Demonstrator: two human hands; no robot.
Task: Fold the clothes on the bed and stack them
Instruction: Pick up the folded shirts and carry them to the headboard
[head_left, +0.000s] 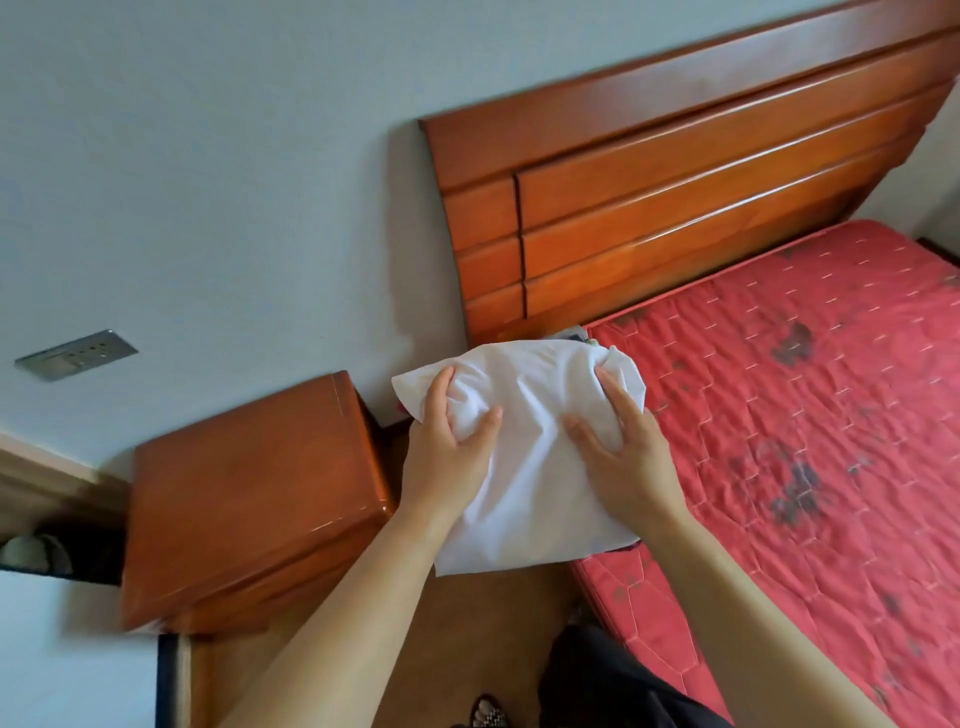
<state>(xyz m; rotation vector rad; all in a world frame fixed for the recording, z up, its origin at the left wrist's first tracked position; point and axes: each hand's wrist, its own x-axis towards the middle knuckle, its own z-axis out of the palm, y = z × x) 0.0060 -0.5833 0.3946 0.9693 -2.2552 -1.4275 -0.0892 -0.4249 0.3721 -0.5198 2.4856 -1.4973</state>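
— Item one, and its place?
— White folded garment, at the corner of the red quilted mattress by the wooden headboard. Its near corner overhangs the floor. An edge of other cloth shows under its far side.
— Surroundings?
— Nightstand just beside it, wall socket plate farther left.
— Your hands?
— Left hand and right hand both lie on top, fingers nearly straight, thumbs spread, pressing the cloth; neither closes round it.
— Condition?
— Smooth toward you, creased and puckered between your fingertips.
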